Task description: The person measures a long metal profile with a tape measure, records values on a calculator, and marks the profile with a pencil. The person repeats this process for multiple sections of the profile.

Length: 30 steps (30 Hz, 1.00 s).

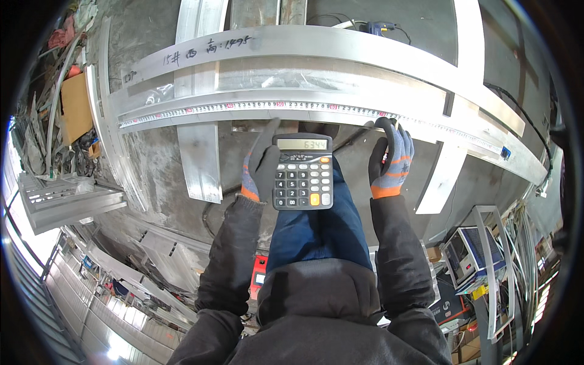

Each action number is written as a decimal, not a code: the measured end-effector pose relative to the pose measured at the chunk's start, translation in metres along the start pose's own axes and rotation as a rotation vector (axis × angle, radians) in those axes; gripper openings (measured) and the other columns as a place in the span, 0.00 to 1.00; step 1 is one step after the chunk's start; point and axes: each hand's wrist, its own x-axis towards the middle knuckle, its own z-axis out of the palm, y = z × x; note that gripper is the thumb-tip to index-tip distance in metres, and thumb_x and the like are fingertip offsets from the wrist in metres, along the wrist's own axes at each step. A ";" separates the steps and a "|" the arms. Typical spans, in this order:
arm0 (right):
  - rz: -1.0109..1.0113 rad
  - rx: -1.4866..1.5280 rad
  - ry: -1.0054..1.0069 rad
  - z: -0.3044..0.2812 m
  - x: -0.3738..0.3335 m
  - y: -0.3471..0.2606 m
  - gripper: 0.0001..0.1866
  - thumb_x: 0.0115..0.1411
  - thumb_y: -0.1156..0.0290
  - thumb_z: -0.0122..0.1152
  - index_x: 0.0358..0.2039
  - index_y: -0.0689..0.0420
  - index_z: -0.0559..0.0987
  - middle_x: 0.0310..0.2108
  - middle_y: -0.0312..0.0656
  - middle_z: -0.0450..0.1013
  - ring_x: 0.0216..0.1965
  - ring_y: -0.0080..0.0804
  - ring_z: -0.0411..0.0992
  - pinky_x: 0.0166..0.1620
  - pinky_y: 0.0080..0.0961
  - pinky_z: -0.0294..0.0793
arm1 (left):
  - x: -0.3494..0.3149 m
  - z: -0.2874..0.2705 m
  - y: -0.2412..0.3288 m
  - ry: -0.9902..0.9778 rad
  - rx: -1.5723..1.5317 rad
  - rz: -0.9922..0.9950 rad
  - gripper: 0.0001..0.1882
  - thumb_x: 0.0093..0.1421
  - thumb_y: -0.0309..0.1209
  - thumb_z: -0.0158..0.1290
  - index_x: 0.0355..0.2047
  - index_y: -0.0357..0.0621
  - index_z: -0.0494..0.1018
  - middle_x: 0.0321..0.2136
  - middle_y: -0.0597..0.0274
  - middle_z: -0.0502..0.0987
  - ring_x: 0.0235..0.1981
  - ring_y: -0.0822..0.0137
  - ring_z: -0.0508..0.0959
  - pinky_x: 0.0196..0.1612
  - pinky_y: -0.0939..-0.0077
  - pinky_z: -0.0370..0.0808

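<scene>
- Calculator (302,173) gripped at its left edge by the gloved left hand (260,164); face turned up, long axis pointed away from the body, roughly square to the metal bar (328,117).
- Tape measure (255,106) laid along the bar, beyond both hands; long axis run left to right, curved by the lens.
- Tape approached more closely by the gloved right hand (394,161); fingertips seen at the bar's near edge, contact not certain.
- Right fingers curled, thumb apart; small red-marked item glimpsed between, whether pinched cannot be told.
</scene>
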 end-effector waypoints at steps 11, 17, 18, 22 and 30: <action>0.064 -0.045 0.012 0.009 -0.002 -0.003 0.22 0.63 0.82 0.59 0.58 0.53 0.80 0.53 0.46 0.81 0.60 0.55 0.74 0.68 0.51 0.67 | 0.011 0.034 0.015 -0.108 -0.257 -0.094 0.24 0.73 0.25 0.48 0.68 0.40 0.72 0.56 0.54 0.81 0.51 0.70 0.79 0.56 0.75 0.76; 0.080 -0.069 0.030 0.009 0.000 -0.005 0.21 0.63 0.82 0.59 0.57 0.54 0.80 0.53 0.47 0.81 0.60 0.56 0.74 0.66 0.51 0.69 | 0.025 0.035 -0.001 -0.144 -0.082 -0.014 0.31 0.72 0.26 0.45 0.75 0.44 0.63 0.50 0.54 0.80 0.45 0.72 0.76 0.52 0.77 0.74; 0.073 -0.064 0.032 0.009 0.000 -0.005 0.21 0.63 0.83 0.59 0.57 0.54 0.80 0.53 0.47 0.81 0.59 0.56 0.74 0.66 0.51 0.69 | 0.026 0.035 -0.005 -0.136 -0.047 0.024 0.31 0.72 0.26 0.45 0.76 0.44 0.62 0.52 0.53 0.80 0.46 0.71 0.76 0.53 0.77 0.74; 0.071 -0.051 0.049 0.010 0.000 -0.006 0.22 0.63 0.83 0.59 0.57 0.56 0.80 0.53 0.46 0.81 0.58 0.56 0.74 0.64 0.51 0.70 | 0.025 0.038 -0.011 -0.187 -0.125 -0.037 0.32 0.72 0.26 0.44 0.77 0.42 0.60 0.69 0.45 0.69 0.66 0.60 0.70 0.68 0.71 0.66; 0.071 -0.074 0.039 0.007 0.004 -0.009 0.18 0.66 0.80 0.57 0.55 0.54 0.82 0.53 0.48 0.80 0.59 0.56 0.74 0.65 0.49 0.70 | 0.026 0.041 -0.016 -0.133 -0.011 0.088 0.34 0.71 0.26 0.45 0.77 0.39 0.57 0.54 0.53 0.77 0.52 0.66 0.76 0.59 0.73 0.73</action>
